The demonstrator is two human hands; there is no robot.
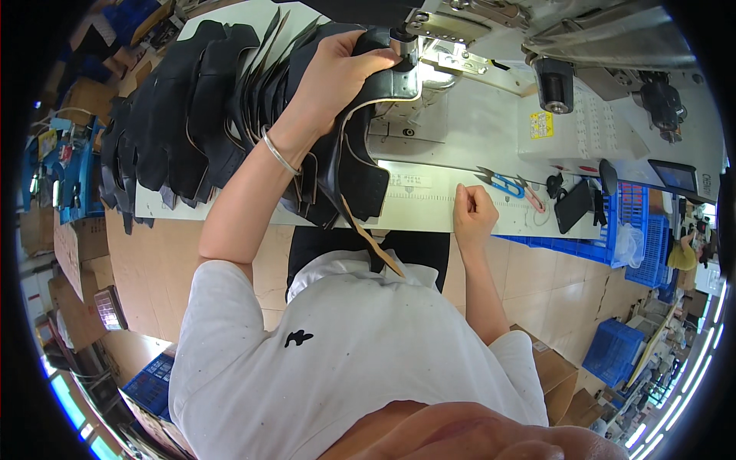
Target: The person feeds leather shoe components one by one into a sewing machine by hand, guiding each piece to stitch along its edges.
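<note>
My left hand is at the sewing machine's presser foot, fingers bent and thumb pressed onto a black leather piece with a pale cut edge. Part of that piece lies beneath the foot, and a long strip of leather hangs from the stack over the table edge toward my lap. Under and left of my left forearm, many cut black leather pieces lie overlapped in rows. My right hand rests at the table's front edge, curled into a loose fist; nothing shows in it.
Blue-handled thread snips and a pink-handled pair lie right of my right hand, near a black phone-like object. A ruler strip runs along the white table. Blue crates stand at the right.
</note>
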